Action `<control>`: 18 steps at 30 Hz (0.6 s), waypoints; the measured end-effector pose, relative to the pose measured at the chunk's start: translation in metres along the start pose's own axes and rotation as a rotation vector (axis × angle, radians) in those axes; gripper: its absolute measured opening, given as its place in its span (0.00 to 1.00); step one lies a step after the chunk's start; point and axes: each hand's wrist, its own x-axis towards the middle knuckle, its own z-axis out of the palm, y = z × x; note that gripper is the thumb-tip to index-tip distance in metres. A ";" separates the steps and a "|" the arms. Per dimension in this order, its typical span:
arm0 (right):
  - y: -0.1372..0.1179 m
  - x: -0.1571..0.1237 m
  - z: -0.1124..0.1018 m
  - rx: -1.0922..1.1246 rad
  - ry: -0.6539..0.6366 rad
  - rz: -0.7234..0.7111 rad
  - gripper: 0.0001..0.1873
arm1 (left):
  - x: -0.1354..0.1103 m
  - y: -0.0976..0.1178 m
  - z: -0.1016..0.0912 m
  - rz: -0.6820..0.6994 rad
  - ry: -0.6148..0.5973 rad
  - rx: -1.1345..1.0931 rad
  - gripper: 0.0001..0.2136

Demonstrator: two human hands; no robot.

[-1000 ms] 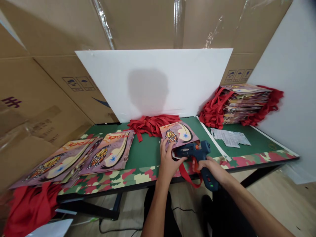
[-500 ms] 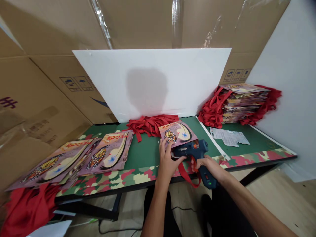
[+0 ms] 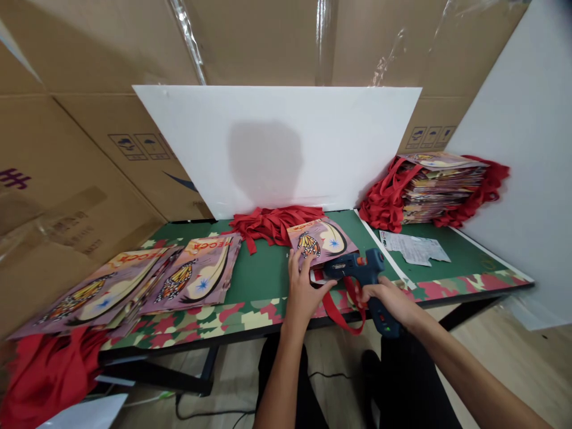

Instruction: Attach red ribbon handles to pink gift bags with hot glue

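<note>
Left hand (image 3: 304,285): lies flat on the near edge of the butterfly-print bag (image 3: 322,239), fingers spread and pressing it down on the desk (image 3: 263,274); it grips nothing.
Right hand (image 3: 389,300): clenched round the handle of the blue glue gun (image 3: 360,271), whose nozzle points left towards the bag's near edge, just beside the left thumb.
Butterfly-print bag: lies flat on the green desk near its front edge, in front of the person, printed side up.
Red handle strap (image 3: 340,313): loops from the bag's near edge down over the desk's front edge, between the two hands.
Loose red straps (image 3: 272,223): heaped behind the bag, against the white board (image 3: 277,149).
Flat bags at left (image 3: 147,280): fanned out on the desk, well apart from the hands.
Finished stack (image 3: 440,182): piled at the far right with red handles hanging out on both sides.
Paper sheet (image 3: 414,247): lies on the desk in front of that stack.
Backdrop: cardboard boxes (image 3: 89,119) behind and to the left.
</note>
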 end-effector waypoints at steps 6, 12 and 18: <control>-0.004 -0.003 -0.009 -0.072 0.058 0.018 0.09 | 0.000 -0.001 0.001 0.014 0.002 0.000 0.32; -0.004 0.000 -0.019 -0.243 0.010 -0.029 0.10 | -0.001 -0.001 0.002 0.021 0.005 0.004 0.33; -0.015 -0.006 -0.021 -0.446 0.005 -0.104 0.07 | -0.001 0.001 0.001 0.001 -0.019 -0.012 0.33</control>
